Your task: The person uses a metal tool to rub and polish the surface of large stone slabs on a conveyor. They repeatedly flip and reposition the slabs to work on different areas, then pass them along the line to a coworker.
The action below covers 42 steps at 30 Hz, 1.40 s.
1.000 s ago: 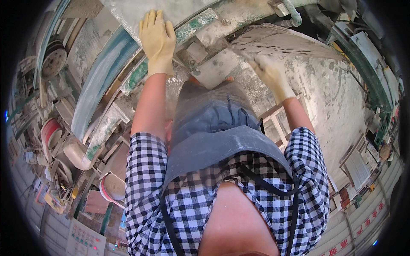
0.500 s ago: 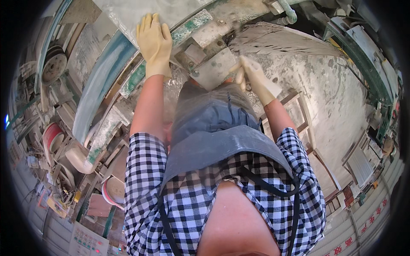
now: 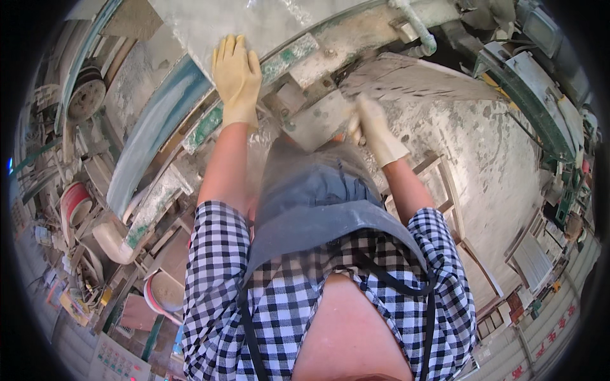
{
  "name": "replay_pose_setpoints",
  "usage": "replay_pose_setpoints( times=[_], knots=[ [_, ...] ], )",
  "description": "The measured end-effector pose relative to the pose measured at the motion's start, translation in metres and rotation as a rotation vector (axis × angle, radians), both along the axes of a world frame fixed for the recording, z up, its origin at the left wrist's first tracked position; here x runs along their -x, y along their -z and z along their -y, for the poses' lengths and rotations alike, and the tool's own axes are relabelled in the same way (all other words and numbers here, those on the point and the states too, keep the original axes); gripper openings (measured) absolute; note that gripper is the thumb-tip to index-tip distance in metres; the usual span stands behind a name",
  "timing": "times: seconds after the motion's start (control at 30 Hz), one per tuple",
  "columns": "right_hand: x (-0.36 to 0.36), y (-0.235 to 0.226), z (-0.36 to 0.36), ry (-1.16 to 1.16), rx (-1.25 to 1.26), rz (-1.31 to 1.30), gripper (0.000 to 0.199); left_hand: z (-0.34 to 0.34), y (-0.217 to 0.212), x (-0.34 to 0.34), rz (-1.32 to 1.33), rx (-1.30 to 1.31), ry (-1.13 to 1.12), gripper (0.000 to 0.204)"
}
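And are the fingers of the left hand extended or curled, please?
Extended: the left hand has straight fingers over the edge of the pale sheet.

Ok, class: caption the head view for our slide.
Left gloved hand flat at the edge of a pale surface; right gloved hand near a grey plate.

Left grip (image 3: 236,82): gloved, back upward, fingers extended forward and nearly together. Left forearm (image 3: 225,162): bare, reaching almost straight ahead. Right grip (image 3: 376,130): gloved, closer to the body, slightly blurred, fingers partly curled; contents unclear. Right forearm (image 3: 408,187): bare, angled inward.
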State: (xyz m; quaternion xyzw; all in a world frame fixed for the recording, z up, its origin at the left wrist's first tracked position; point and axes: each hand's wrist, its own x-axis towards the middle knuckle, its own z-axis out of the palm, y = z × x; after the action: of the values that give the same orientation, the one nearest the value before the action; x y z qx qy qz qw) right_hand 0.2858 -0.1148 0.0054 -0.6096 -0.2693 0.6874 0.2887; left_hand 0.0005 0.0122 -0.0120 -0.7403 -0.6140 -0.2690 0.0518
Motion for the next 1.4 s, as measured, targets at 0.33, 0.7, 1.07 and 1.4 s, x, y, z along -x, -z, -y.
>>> replay_pose_setpoints(
  times=[0.33,0.7,1.07,1.4],
  knots=[
    [-0.041,-0.019,0.001,-0.282,-0.037,0.246,0.044,0.001,0.005,0.005,0.086,-0.067,0.040,0.039],
    [-0.092,0.018,-0.018,-0.177,-0.116,0.180,0.043,0.100,0.008,0.099,0.443,-0.066,-0.359,0.033],
    [0.002,-0.012,-0.025,0.049,-0.215,0.110,0.039,0.047,-0.014,0.155,1.158,0.055,-0.311,0.034],
    [0.101,-0.039,-0.018,0.494,-0.146,0.167,0.043,-0.124,-0.003,0.208,1.569,0.477,-0.172,0.054]
  ],
)
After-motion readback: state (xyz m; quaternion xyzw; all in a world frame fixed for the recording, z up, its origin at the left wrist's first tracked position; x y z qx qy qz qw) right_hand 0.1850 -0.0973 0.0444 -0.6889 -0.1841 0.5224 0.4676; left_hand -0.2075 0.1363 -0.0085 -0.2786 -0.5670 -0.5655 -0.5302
